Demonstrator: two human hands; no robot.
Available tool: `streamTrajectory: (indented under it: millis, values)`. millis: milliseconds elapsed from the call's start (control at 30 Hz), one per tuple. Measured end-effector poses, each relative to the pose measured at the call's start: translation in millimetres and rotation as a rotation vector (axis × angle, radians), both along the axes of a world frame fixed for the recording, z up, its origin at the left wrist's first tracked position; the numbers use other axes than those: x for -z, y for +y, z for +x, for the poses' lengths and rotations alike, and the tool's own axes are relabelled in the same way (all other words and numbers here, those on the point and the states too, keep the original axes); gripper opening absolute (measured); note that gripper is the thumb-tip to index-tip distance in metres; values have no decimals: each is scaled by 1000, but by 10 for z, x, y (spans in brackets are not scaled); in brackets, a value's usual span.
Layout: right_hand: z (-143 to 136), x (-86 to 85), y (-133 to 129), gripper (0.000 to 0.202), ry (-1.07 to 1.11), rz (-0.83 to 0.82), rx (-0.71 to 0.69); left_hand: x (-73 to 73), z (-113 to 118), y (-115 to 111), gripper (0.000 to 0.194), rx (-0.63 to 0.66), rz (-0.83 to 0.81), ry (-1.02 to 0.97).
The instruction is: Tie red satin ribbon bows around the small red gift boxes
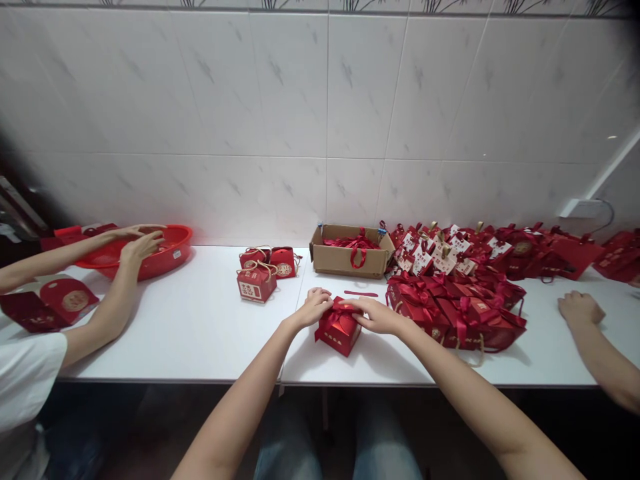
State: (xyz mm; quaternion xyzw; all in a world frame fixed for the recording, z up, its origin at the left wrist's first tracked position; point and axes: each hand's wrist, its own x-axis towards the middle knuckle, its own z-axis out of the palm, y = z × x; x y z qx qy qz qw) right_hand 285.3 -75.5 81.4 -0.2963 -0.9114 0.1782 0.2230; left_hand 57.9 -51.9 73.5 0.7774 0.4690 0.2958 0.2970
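Observation:
A small red gift box (pixel 340 335) with gold lettering stands on the white table (pixel 200 333) in front of me, a red ribbon bow (pixel 336 312) on its top. My left hand (pixel 315 307) has its bent fingers at the upper left of the bow. From the other side my right hand (pixel 373 315) holds the ribbon at the box's top right, thumb and fingers together. Just behind the box lies a loose strip of red ribbon (pixel 361 294).
A cardboard box (pixel 345 261) of red ribbons stands behind; many red boxes (pixel 460 313) crowd the right. Three small boxes (pixel 257 283) sit left of centre. A person's hands reach into a red basin (pixel 165 263) at left; another person's fist (pixel 581 309) rests at right.

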Motion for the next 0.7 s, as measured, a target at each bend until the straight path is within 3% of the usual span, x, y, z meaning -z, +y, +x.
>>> streamTrajectory:
  millis: [233,467,600,700]
  values:
    - [-9,31,-2,35,60,26,10,-21,62,-24,22,45,-296,-331]
    - [-9,16,14,40,-27,44,7,103,97,29,32,39,-259,-296]
    - [-12,0,5,45,-42,-21,0,176,128,87,33,-55,-203,-270]
    - [-11,-13,-3,45,-36,-70,-4,189,125,86,37,-35,-169,-245]
